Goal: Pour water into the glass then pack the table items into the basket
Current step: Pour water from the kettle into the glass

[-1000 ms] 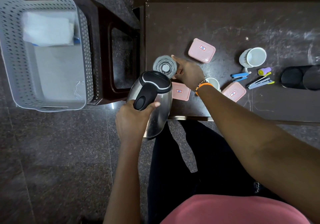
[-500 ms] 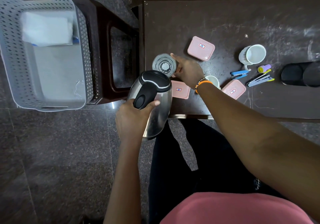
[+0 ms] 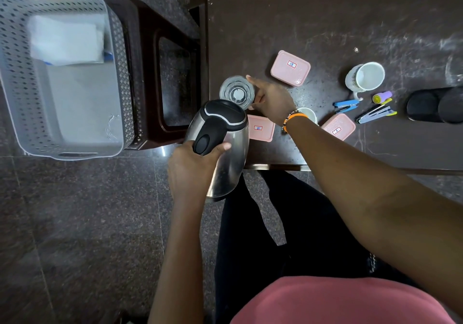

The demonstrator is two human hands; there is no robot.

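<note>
A clear glass [image 3: 236, 93] stands near the left edge of the dark table [image 3: 325, 35]. My right hand [image 3: 271, 99] wraps around its right side and holds it. My left hand [image 3: 191, 168] grips the black handle of a steel kettle [image 3: 221, 146], which is tilted with its black lid end right at the glass's near rim. Three pink lidded boxes lie on the table: one behind the glass [image 3: 290, 67], one partly under the kettle [image 3: 260, 128], one to the right [image 3: 338, 126]. The grey basket [image 3: 15, 78] sits at the left on a dark stool.
A white mug [image 3: 365, 77], a small white cup [image 3: 309, 114] behind my wrist, a blue stapler [image 3: 347, 105], a purple-yellow marker [image 3: 382, 97], another blue stapler-like tool [image 3: 375, 114] and a black kettle base [image 3: 436, 104] lie on the table's right. White folded paper [image 3: 66, 39] lies inside the basket.
Both hands, the kettle and the glass keep nearly the same pose; only the view shifts slightly.
</note>
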